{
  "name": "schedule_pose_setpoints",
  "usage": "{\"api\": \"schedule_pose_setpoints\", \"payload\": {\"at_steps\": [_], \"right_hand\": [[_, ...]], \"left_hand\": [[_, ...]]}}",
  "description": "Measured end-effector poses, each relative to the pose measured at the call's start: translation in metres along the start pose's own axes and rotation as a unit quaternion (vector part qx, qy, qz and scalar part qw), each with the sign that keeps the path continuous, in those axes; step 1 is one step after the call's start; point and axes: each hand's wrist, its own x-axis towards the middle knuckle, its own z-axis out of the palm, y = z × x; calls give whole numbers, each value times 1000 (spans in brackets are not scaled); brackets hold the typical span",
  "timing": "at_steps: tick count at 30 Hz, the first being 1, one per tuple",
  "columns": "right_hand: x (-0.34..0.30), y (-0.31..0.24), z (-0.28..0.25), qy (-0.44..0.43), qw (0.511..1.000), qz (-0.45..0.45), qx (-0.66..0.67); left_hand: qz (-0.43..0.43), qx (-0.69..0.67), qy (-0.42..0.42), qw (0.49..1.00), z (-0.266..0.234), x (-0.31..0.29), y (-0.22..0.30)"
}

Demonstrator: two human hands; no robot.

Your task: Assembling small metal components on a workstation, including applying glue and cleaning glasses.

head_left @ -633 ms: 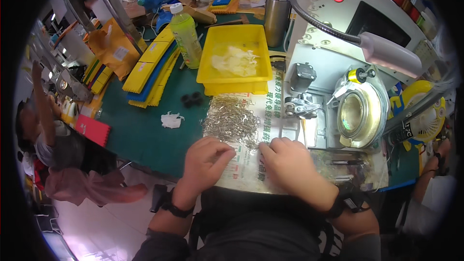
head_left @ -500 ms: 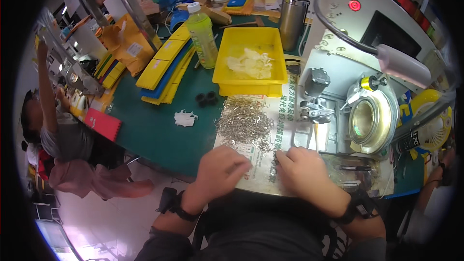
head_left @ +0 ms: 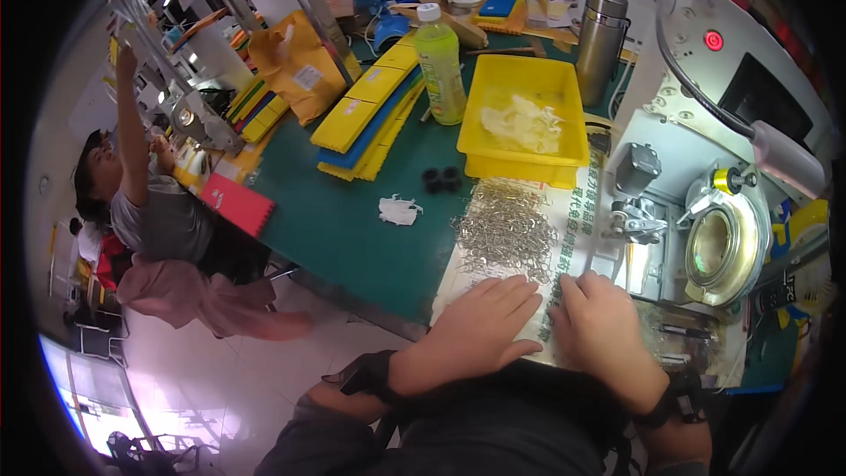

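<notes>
Little pressure should serve best: your left hand (head_left: 480,322) lies palm down, fingers outstretched; move it gently, lest the small metal pieces (head_left: 505,231), heaped just beyond on the printed sheet (head_left: 575,227), scatter; your right hand (head_left: 604,322) curls, and whether it pinches anything I can't tell.

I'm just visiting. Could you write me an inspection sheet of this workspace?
Surface: green table, with a printed sheet in front of the person.
Things at hand: pile of small metal pieces on the sheet; yellow tray behind it, holding crumpled white material.
Clutter: bottle, flask, white scrap.
Hands: left hand by the pile's near edge, fingers extended; right hand beside it, fingers curled, grip hidden.
Cables: pale cord beside the flask.
Surroundings: machine at right, red button lit; another person at left, one arm raised.
</notes>
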Motion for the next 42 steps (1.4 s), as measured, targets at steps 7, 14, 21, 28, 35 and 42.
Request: {"api": "schedule_pose_setpoints", "payload": {"at_steps": [7, 14, 21, 28, 35, 42], "right_hand": [[-14, 2, -1, -11, 1000, -2, 17], [-16, 3, -6, -7, 996, 22, 85], [-31, 9, -12, -9, 994, 8, 109], [-29, 15, -5, 17, 995, -9, 94], [-47, 9, -1, -6, 992, -68, 103], [-79, 17, 5, 27, 985, -130, 110]], "left_hand": [[-182, 96, 90, 974, -53, -40, -64], [-119, 88, 121, 981, -49, -25, -64], [-37, -47, 78, 995, -19, 6, -16], [-3, -51, 69, 996, -6, 23, -4], [-26, -31, 11, 999, -9, 18, -3], [-20, -60, 1, 998, -18, 19, 6]]}}
